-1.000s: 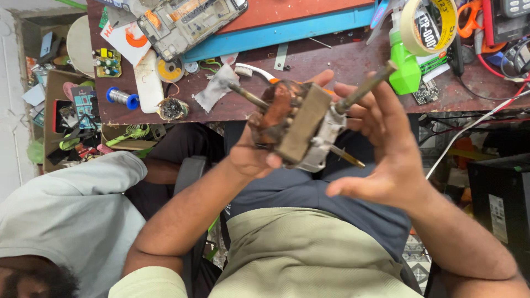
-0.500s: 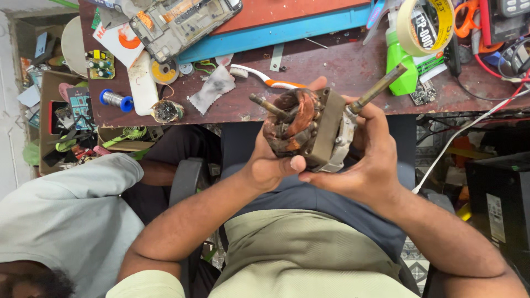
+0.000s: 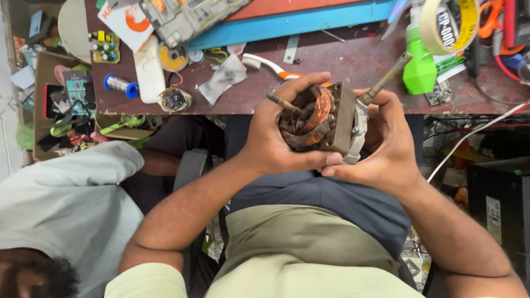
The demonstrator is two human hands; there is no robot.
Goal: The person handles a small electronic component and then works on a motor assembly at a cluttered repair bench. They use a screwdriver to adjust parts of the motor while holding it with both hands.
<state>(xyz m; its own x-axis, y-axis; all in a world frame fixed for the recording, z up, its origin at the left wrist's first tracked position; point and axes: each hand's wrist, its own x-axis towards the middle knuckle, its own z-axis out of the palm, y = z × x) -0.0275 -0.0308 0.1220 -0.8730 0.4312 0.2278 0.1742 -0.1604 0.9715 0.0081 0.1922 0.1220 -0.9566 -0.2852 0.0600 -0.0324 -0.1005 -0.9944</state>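
Gripping a motor (image 3: 326,121) between them, both hands are closed around it just below the desk's (image 3: 342,60) near edge, above the lap. The left hand (image 3: 276,138) wraps the copper winding side; the right hand (image 3: 386,149) cups the metal end, where a shaft (image 3: 386,80) sticks up over the desk. A toothbrush (image 3: 270,65) lies just beyond, near that edge.

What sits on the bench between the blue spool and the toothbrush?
In the head view, between the blue spool and the toothbrush lie a white flat strip, a small round charred part and a crumpled grey rag.
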